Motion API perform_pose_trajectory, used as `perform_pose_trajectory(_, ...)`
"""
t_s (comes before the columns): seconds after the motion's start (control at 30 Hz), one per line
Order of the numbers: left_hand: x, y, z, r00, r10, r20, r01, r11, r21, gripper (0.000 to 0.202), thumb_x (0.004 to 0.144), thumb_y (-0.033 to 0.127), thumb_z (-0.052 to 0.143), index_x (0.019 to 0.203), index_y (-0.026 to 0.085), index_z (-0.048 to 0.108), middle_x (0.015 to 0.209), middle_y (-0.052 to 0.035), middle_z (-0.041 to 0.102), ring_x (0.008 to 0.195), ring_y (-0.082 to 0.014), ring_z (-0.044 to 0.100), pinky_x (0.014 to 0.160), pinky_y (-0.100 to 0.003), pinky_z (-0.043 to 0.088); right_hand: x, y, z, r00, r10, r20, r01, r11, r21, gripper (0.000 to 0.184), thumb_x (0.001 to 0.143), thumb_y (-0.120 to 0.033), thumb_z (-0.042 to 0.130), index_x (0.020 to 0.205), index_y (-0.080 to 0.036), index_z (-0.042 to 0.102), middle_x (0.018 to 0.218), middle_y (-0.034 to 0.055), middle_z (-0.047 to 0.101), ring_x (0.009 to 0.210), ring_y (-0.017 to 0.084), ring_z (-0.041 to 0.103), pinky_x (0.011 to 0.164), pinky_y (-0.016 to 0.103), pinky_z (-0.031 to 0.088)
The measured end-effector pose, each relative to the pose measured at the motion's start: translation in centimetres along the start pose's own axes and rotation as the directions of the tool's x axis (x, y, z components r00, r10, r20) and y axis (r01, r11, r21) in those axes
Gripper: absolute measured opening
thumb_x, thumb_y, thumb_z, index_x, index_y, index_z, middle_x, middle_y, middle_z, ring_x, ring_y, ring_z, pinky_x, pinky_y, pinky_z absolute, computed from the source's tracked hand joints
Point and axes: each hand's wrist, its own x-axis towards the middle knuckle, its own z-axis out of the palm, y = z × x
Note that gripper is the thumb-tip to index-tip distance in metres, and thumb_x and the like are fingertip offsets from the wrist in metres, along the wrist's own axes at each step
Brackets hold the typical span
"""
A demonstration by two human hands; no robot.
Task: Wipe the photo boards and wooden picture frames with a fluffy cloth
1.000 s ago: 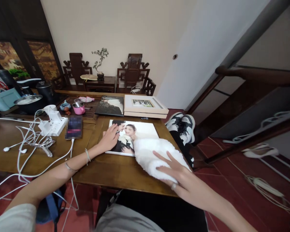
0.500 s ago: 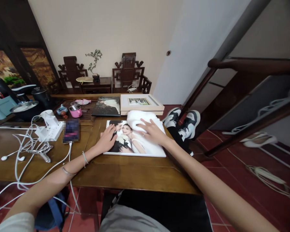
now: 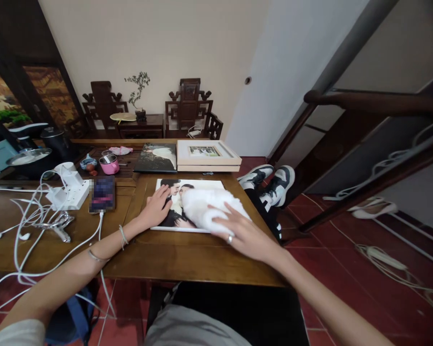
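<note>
A white-edged photo panel (image 3: 171, 222) showing a couple lies flat on the wooden table (image 3: 187, 262) in front of me. Its left part is under my left hand (image 3: 157, 207), which rests flat with the fingers stretched over the picture. A bunched, fluffy white cloth (image 3: 205, 204) covers much of the panel's right half. My right hand (image 3: 240, 230), with a ring on one finger, grips the near side of this cloth and presses it on the panel. The fingertips are partly sunk in the fabric.
Behind the panel lie a dark photo panel (image 3: 156, 157) and stacked pale frames (image 3: 209, 156). Leftward are a pink cup (image 3: 109, 164), a phone (image 3: 102, 194), a power strip (image 3: 72, 194) and tangled white cables. Someone's shoes (image 3: 279, 185) show beyond the table's right edge.
My right hand has drawn the white cloth from the panel's far edge toward me, now covering part of the pictured faces. The left hand stays put on the panel. The view has shifted slightly.
</note>
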Motion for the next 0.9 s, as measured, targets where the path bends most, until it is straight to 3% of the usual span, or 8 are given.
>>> perform_pose_trajectory(0.13, 0.0, 0.1, -0.1, 1.000, 0.000, 0.004, 0.000, 1.000, -0.006, 0.047, 0.098, 0.031, 0.034, 0.143, 0.020, 0.039, 0.156, -0.0124, 0.031, 0.146, -0.0263, 0.022, 0.113, -0.058, 0.027, 4.3, 6.1, 0.3, 0.976, 0.189, -0.106, -0.190, 0.982, 0.002, 0.036, 0.094, -0.032, 0.042, 0.121, -0.020, 0.062, 0.132, 0.0131, 0.062, 0.125, 0.034, 0.054, 0.112, 0.062, 0.025)
perform_pose_trajectory(0.23, 0.0, 0.0, -0.1, 1.000, -0.012, 0.014, 0.012, 1.000, 0.000, 0.048, 0.098, 0.031, 0.034, 0.143, 0.019, 0.038, 0.157, -0.0129, 0.029, 0.147, -0.0268, 0.021, 0.112, -0.060, 0.028, 6.1, 8.0, 0.5, 0.961, 0.242, -0.131, -0.244, 0.970, 0.005, 0.038, 0.093, -0.034, 0.043, 0.121, -0.018, 0.062, 0.132, 0.0161, 0.061, 0.129, 0.036, 0.049, 0.111, 0.065, 0.023)
perform_pose_trajectory(0.33, -0.2, 0.0, -0.1, 1.000, -0.005, 0.002, 0.005, 1.000, 0.000, 0.047, 0.098, 0.031, 0.033, 0.144, 0.019, 0.038, 0.156, -0.0128, 0.029, 0.146, -0.0265, 0.022, 0.112, -0.057, 0.029, 4.6, 6.2, 0.6, 0.975, 0.194, -0.104, -0.194, 0.981, 0.015, 0.035, 0.093, -0.032, 0.044, 0.119, -0.019, 0.064, 0.133, 0.0139, 0.061, 0.136, 0.033, 0.041, 0.113, 0.063, 0.021)
perform_pose_trajectory(0.43, -0.3, 0.2, 0.0, 1.000, -0.001, -0.004, 0.002, 1.000, 0.003, 0.047, 0.098, 0.031, 0.032, 0.143, 0.018, 0.038, 0.156, -0.0132, 0.030, 0.146, -0.0267, 0.023, 0.112, -0.056, 0.030, 0.7, 2.0, 0.3, 0.996, 0.076, -0.054, -0.073, 0.996, 0.047, 0.030, 0.094, -0.030, 0.044, 0.110, -0.024, 0.068, 0.134, 0.0095, 0.060, 0.138, 0.029, 0.037, 0.115, 0.060, 0.019)
perform_pose_trajectory(0.53, -0.4, 0.3, 0.0, 1.000, -0.005, 0.000, 0.005, 1.000, -0.001, 0.048, 0.098, 0.029, 0.032, 0.143, 0.017, 0.038, 0.156, -0.0135, 0.030, 0.146, -0.0263, 0.023, 0.113, -0.056, 0.029, -3.1, -1.5, -0.2, 1.000, 0.015, -0.020, -0.014, 0.996, 0.091, 0.026, 0.094, -0.032, 0.049, 0.106, -0.023, 0.069, 0.146, 0.0114, 0.048, 0.137, 0.030, 0.039, 0.116, 0.057, 0.021)
perform_pose_trajectory(0.63, -0.4, 0.1, 0.1, 1.000, 0.005, 0.005, -0.004, 1.000, -0.016, 0.048, 0.098, 0.029, 0.033, 0.143, 0.016, 0.039, 0.156, -0.0133, 0.030, 0.147, -0.0255, 0.022, 0.114, -0.055, 0.027, -4.0, -1.9, -0.6, 1.000, -0.006, 0.025, 0.003, 0.994, 0.106, 0.026, 0.094, -0.033, 0.050, 0.107, -0.024, 0.070, 0.148, 0.0097, 0.046, 0.137, 0.029, 0.039, 0.117, 0.055, 0.023)
perform_pose_trajectory(0.73, -0.3, -0.2, 0.1, 1.000, 0.027, 0.002, -0.027, 0.999, -0.028, 0.047, 0.098, 0.030, 0.034, 0.143, 0.018, 0.039, 0.156, -0.0125, 0.031, 0.146, -0.0255, 0.022, 0.114, -0.055, 0.027, -1.4, 1.0, -0.4, 0.999, 0.049, 0.020, -0.051, 0.996, 0.078, 0.031, 0.094, -0.035, 0.048, 0.114, -0.025, 0.069, 0.143, 0.0068, 0.052, 0.137, 0.030, 0.039, 0.116, 0.055, 0.025)
perform_pose_trajectory(0.9, -0.3, 0.0, -0.2, 1.000, 0.019, 0.017, -0.019, 1.000, -0.006, 0.047, 0.098, 0.031, 0.034, 0.143, 0.019, 0.038, 0.156, -0.0124, 0.030, 0.147, -0.0257, 0.021, 0.114, -0.055, 0.028, 6.0, 6.7, 0.3, 0.971, 0.216, -0.099, -0.214, 0.976, 0.034, 0.037, 0.094, -0.035, 0.043, 0.123, -0.023, 0.064, 0.128, 0.0077, 0.065, 0.123, 0.033, 0.056, 0.113, 0.059, 0.027)
